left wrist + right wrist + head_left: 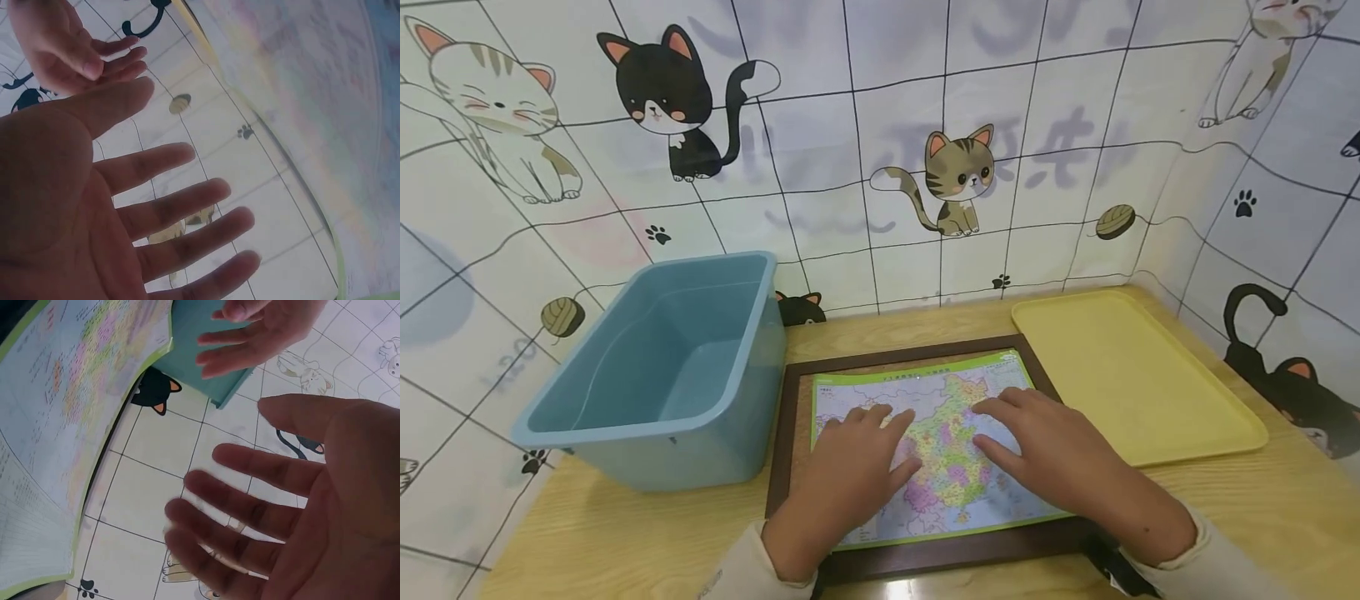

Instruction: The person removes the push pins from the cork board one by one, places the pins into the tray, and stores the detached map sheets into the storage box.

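A colorful printed map with a green border (955,454) lies inside a dark brown rectangular frame (970,547) on the table. A strip of tan backing (804,417) shows along the map's upper left edge. My left hand (853,462) is over the map's left half, palm down, fingers spread, holding nothing. Over the right half is my right hand (1048,442), likewise with fingers apart and nothing in them. In the left wrist view, the left palm (56,187) faces the camera beside the map (300,81). The right wrist view shows the right hand (300,494) the same way.
To the left stands a deep light-blue plastic tub (745,442). A flat yellow tray (1138,375) lies at the right, touching or close to the frame. Behind the wooden table (1210,517) rises a wall covering with cartoon cats (820,133).
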{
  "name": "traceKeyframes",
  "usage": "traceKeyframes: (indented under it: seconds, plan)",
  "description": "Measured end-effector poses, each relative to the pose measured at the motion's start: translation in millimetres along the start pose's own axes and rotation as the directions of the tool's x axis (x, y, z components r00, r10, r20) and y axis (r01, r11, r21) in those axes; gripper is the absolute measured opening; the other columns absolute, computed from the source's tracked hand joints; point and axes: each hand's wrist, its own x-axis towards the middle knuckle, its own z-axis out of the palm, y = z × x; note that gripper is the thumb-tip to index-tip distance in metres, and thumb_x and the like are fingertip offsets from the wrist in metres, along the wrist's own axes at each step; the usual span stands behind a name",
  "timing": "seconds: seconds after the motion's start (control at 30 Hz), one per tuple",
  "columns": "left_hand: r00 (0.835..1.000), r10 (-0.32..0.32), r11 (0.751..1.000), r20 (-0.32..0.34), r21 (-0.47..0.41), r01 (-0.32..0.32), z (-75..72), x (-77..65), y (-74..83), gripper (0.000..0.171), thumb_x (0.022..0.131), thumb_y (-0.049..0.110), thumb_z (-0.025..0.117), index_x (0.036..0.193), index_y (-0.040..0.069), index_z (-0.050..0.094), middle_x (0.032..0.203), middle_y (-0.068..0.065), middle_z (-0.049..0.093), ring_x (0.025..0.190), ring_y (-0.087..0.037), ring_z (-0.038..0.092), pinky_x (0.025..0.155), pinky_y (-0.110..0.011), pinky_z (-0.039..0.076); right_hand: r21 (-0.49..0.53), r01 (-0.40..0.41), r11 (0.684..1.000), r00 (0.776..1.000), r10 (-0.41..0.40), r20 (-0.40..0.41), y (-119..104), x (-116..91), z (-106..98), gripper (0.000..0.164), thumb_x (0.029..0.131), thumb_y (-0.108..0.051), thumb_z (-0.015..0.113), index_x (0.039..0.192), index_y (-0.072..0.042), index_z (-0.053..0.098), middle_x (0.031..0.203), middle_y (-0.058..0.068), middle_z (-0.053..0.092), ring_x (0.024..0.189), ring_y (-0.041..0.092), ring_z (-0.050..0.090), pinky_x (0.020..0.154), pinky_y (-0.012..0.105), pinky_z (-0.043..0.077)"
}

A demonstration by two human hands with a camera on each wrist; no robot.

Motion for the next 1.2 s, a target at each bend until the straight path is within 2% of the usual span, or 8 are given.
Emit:
traceKeyframes:
  seconds: [0.13,0.27,0.37,0.53,0.7,0.87,1.07,1.2]
  plan:
    - [0.998,0.064,0.997,0.012,0.041,-0.065,1.3,-4.3,11.1,0.051,0.091,0.056,0.065,0.133,0.027,0.063,0.122,0.001,0.070,0.107,-0.023,0.069,0.085,-0.047,0.056,0.109,0.005,0.994,1.000,-0.004,-0.003,-3,1,-2,0.017,0.093,-0.030,0.071,0.107,-0.022,0.071,0.091,-0.011,0.065,0.083,0.008,0.063,0.068,0.030,0.054]
    - [0.993,0.102,0.992,0.059,0.063,-0.105,5.3,-7.6,20.5,0.048,0.089,0.060,0.065,0.129,0.031,0.065,0.116,0.004,0.071,0.102,-0.021,0.069,0.085,-0.048,0.054,0.194,0.021,0.981,0.999,-0.014,-0.039,-5,6,-3,0.005,0.092,-0.022,0.071,0.097,-0.022,0.071,0.083,-0.015,0.062,0.077,0.004,0.058,0.065,0.023,0.050]
    - [0.987,0.143,0.987,0.079,0.058,-0.148,7.7,-10.2,25.2,0.045,0.087,0.060,0.068,0.122,0.031,0.068,0.107,0.005,0.071,0.092,-0.020,0.069,0.078,-0.045,0.055,0.229,0.027,0.973,0.999,-0.018,-0.041,-6,14,-2,0.005,0.091,-0.018,0.072,0.092,-0.022,0.070,0.081,-0.016,0.062,0.074,0.002,0.056,0.064,0.021,0.049]
    - [0.976,0.198,0.978,0.094,0.040,-0.202,11.4,-13.3,29.5,0.040,0.083,0.058,0.073,0.113,0.033,0.072,0.093,0.006,0.068,0.075,-0.016,0.062,0.063,-0.038,0.050,0.244,0.023,0.970,0.999,-0.029,0.023,-5,33,2,0.001,0.093,-0.018,0.070,0.091,-0.018,0.070,0.076,-0.014,0.062,0.068,0.001,0.053,0.061,0.021,0.047]
    - [0.973,0.206,0.976,0.109,0.051,-0.212,13.1,-15.4,33.0,0.032,0.084,0.059,0.071,0.108,0.037,0.072,0.085,0.007,0.064,0.067,-0.014,0.056,0.055,-0.034,0.043,0.247,0.000,0.969,0.994,-0.028,0.108,-3,53,10,0.005,0.095,-0.015,0.066,0.093,-0.014,0.070,0.073,-0.009,0.061,0.061,0.004,0.051,0.059,0.023,0.045]
    - [0.969,0.199,0.974,0.148,0.077,-0.212,14.0,-17.8,33.7,0.035,0.087,0.062,0.066,0.112,0.037,0.071,0.087,0.007,0.065,0.070,-0.016,0.059,0.057,-0.037,0.046,0.240,0.004,0.971,0.989,-0.039,0.141,-1,72,21,0.005,0.096,-0.014,0.065,0.095,-0.012,0.070,0.076,-0.005,0.062,0.060,0.007,0.051,0.058,0.024,0.045]
    - [0.967,0.212,0.970,0.142,0.088,-0.226,15.2,-16.8,33.9,0.037,0.086,0.062,0.067,0.115,0.038,0.071,0.089,0.008,0.065,0.071,-0.015,0.060,0.059,-0.037,0.050,0.266,-0.009,0.964,0.986,-0.036,0.162,6,95,32,0.006,0.096,-0.011,0.064,0.097,-0.010,0.070,0.081,0.000,0.065,0.061,0.010,0.053,0.060,0.026,0.046]
    - [0.965,0.218,0.966,0.148,0.105,-0.235,15.9,-15.6,34.6,0.037,0.086,0.062,0.068,0.115,0.039,0.071,0.089,0.008,0.065,0.072,-0.015,0.060,0.059,-0.037,0.050,0.271,-0.067,0.960,0.975,0.005,0.223,11,108,39,0.008,0.097,-0.011,0.065,0.102,-0.007,0.069,0.088,0.004,0.067,0.065,0.013,0.056,0.063,0.028,0.048]
